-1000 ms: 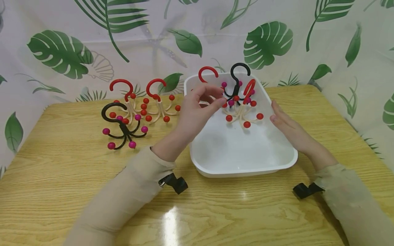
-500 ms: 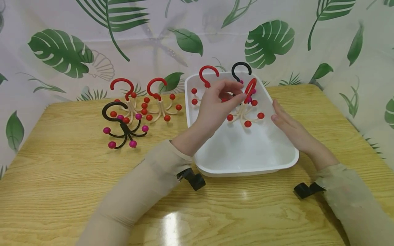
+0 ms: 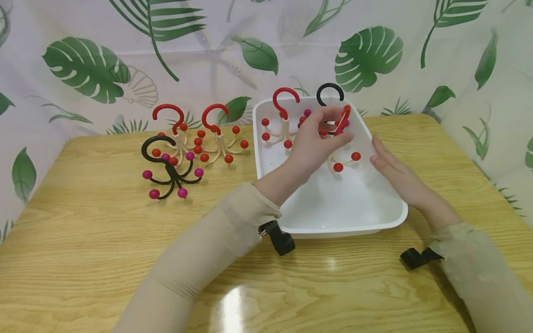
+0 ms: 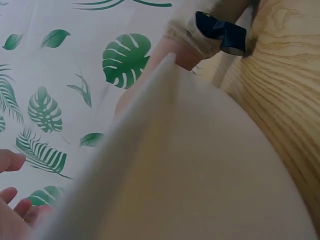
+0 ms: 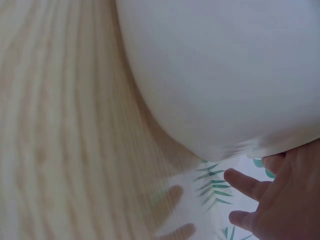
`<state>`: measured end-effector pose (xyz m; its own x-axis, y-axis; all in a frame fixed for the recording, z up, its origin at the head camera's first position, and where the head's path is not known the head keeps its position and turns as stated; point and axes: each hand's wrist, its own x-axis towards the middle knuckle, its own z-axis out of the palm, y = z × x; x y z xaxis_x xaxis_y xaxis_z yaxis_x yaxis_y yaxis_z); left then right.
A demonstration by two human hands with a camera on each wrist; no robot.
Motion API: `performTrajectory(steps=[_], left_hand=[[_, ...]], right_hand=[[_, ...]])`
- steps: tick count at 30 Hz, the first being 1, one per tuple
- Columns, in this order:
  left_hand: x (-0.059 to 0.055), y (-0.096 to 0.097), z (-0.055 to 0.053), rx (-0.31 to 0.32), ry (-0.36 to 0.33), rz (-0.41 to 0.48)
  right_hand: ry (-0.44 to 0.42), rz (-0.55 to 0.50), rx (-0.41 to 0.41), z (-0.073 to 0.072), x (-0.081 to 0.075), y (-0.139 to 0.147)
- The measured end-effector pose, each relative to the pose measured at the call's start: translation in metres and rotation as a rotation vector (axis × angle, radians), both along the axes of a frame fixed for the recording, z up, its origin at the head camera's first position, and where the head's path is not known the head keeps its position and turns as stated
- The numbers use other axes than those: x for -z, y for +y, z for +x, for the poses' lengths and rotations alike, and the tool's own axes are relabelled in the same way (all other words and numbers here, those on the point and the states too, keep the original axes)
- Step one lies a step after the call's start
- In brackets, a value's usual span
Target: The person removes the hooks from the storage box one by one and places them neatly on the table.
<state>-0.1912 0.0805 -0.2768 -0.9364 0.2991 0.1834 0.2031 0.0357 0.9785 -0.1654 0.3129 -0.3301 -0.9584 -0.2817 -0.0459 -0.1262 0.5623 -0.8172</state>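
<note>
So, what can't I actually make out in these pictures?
Head view: the left hand hides parts of the black hanger and the nearer red-hooked hanger in the white tub; whether it touches that hanger is unclear.
Left wrist view: the left edge cuts off much of that hand.
Right wrist view: the tub's outer wall hides its inside; the right edge cuts off part of the right hand.
</note>
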Motion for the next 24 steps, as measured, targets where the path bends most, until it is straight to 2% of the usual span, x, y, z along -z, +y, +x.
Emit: performTrajectory(steps=[5,12,18,24], left_hand=[[0.003,0.007,0.001,-0.005,-0.039,-0.046],[0.001,0.015,0.0,-0.037,-0.104,-0.113],[0.003,0.019,-0.004,-0.02,-0.143,-0.092],[0.005,0.017,-0.008,0.041,-0.197,-0.032]], right_hand=[[0.01,-0.004,-0.004,0.0,0.0,-0.001],[0.006,0.012,0.001,0.001,-0.001,-0.001],[0.005,0.022,0.003,0.0,-0.002,-0.001],[0.004,0.024,0.001,0.0,-0.002,-0.001]])
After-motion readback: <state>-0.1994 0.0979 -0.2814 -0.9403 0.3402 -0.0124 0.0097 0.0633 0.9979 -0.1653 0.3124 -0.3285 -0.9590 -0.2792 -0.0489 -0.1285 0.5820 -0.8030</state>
